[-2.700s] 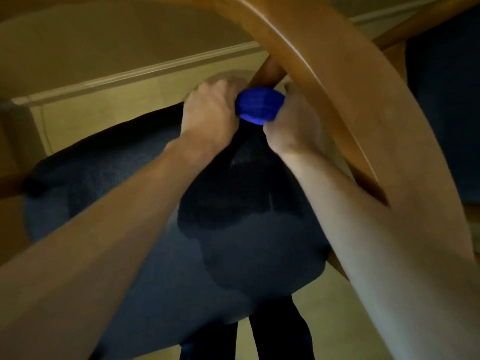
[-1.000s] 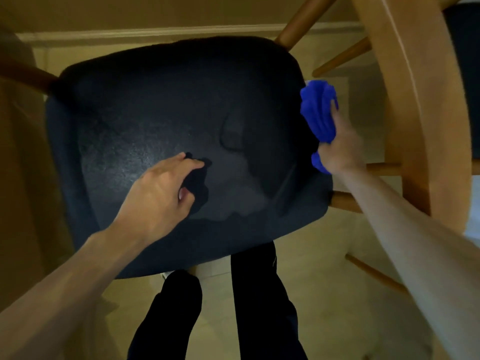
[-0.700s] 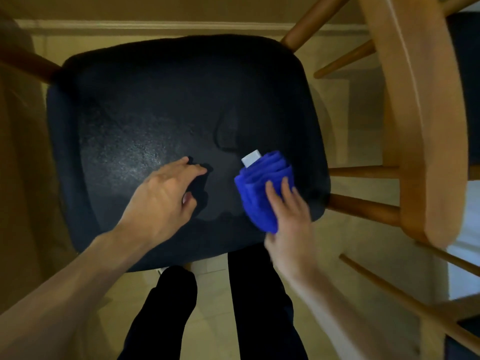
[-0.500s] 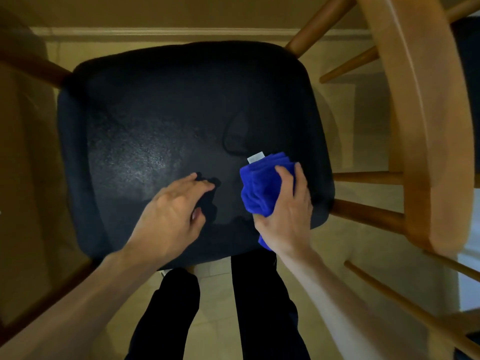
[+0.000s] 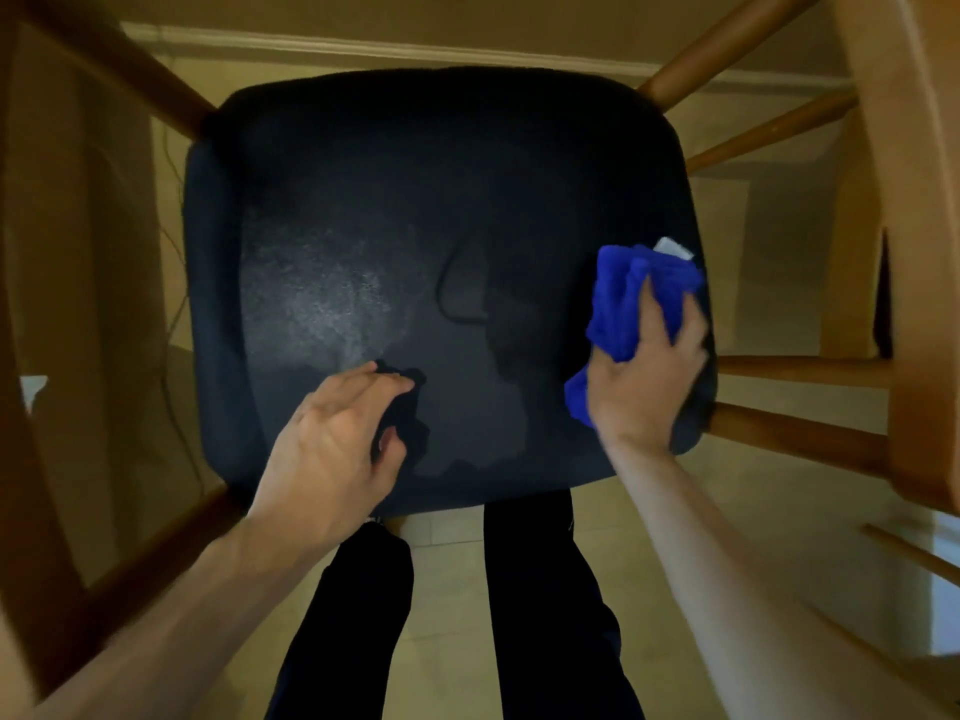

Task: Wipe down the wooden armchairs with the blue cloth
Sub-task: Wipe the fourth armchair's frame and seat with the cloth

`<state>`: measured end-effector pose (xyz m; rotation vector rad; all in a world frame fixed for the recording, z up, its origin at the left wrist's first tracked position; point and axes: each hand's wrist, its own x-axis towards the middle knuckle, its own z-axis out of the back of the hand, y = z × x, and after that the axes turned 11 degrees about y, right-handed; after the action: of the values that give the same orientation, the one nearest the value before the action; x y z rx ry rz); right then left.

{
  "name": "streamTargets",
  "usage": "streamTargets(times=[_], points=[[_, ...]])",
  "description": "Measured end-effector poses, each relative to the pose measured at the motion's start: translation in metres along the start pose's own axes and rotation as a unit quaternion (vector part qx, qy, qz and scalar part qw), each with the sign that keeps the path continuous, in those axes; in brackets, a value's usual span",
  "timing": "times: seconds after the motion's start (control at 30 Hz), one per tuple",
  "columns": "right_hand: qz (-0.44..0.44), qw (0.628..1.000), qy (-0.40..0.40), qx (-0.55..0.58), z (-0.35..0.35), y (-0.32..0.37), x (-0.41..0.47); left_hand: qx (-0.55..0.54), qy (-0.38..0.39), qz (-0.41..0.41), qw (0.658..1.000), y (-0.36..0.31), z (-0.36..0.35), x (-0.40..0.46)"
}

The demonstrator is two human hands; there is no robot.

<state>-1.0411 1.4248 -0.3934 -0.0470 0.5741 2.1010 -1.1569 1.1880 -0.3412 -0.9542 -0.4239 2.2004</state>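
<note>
1. Head view, hands: the blue cloth (image 5: 636, 298) is held bunched in the right hand (image 5: 647, 381), with the fingers curled over it, and is pressed against the right edge of the dark seat cushion (image 5: 441, 200). A small white tag is seen at the cloth's upper corner. The left hand (image 5: 332, 449) is held loosely open with nothing in it, its fingertips resting on the front part of the cushion.

2. Head view, chair: the wooden armchair (image 5: 914, 252) is seen from directly above. A broad wooden armrest is seen at the right, spindles are seen running under it toward the seat, and darker wooden parts of the frame are seen at the left and upper left.

3. Head view, risks, as a judgement: the cloth is being worked on the upholstery, not the wood, so the wooden rails and spindles could be left unwiped if the stroke is not carried outward. Because the cloth is wadded, only a small face is offered to the surface, and narrow spindles could be skipped. A loose corner hanging below the hand could be caught on a spindle.

4. Head view, what is hidden or unclear: the chair's back and most of the left side are cut off by the frame edges. The lower legs are hidden beneath the seat. The pale patch on the cushion cannot be told as dust, wear or glare. A second chair is only hinted at along the far right edge. The person's dark trouser legs (image 5: 545, 589) are seen over the floor (image 5: 753, 511) below the seat.
</note>
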Motion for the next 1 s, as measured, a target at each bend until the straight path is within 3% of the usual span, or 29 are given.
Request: streamTargets(times=[0.17,0.27,0.33,0.4,0.5,0.6,0.77,0.9,0.97,1.0], points=[[0.136,0.986,0.091,0.041,-0.063,0.1,-0.079,-0.025,-0.068,0.146,0.987,0.011,0.007,-0.017],[0.204,0.96,0.175,0.073,-0.055,0.099,-0.077,-0.036,-0.101,0.202,0.974,0.017,0.011,-0.023],[0.242,0.953,0.171,0.067,-0.03,0.072,-0.052,-0.029,-0.1,0.205,0.973,0.017,0.009,-0.024],[0.217,0.969,0.112,0.045,-0.001,0.039,-0.022,-0.036,-0.089,0.192,0.977,0.016,0.004,-0.024],[0.091,0.995,0.021,0.022,0.036,-0.015,0.019,-0.046,-0.071,0.16,0.983,0.017,-0.003,-0.027],[0.01,1.0,0.003,0.017,0.023,-0.016,0.014,-0.041,-0.067,0.145,0.986,0.023,-0.005,-0.035],[0.168,0.978,0.122,0.032,-0.065,0.094,-0.093,-0.049,-0.068,0.175,0.981,0.036,0.0,-0.053],[0.256,0.933,0.239,0.081,-0.051,0.091,-0.083,-0.029,-0.066,0.186,0.98,0.034,-0.001,-0.055],[0.296,0.928,0.22,0.06,-0.021,0.069,-0.048,-0.044,-0.072,0.197,0.977,0.031,-0.003,-0.052],[0.292,0.939,0.173,0.059,-0.006,0.055,-0.028,-0.051,-0.073,0.198,0.976,0.031,-0.004,-0.051]])
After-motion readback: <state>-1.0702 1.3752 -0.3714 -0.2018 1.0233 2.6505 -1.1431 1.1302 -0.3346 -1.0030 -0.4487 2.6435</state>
